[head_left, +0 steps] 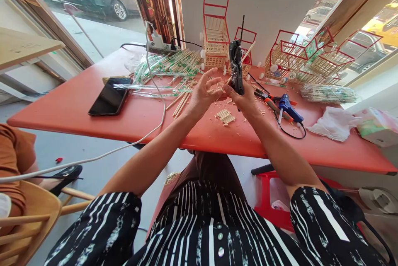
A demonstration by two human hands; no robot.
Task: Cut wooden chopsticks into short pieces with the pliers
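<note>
Red bench [93,108] w/ stick offcuts: right hand [245,100] clamped on black cutter [236,67], left hand [203,94] fingers apart (probably feeding a stick), so keep fingertips back.

**Table layout at frame centre**

The table [77,108] spans the middle of the frame. At centre, the left hand [202,94] and right hand [245,100] meet, the right gripping an upright black tool [236,67]. Cut sticks [226,116] lie just below them. A phone [110,96] lies left; a glue gun [289,108] right. Stick baskets [216,30] stand behind, toward the top.
</note>
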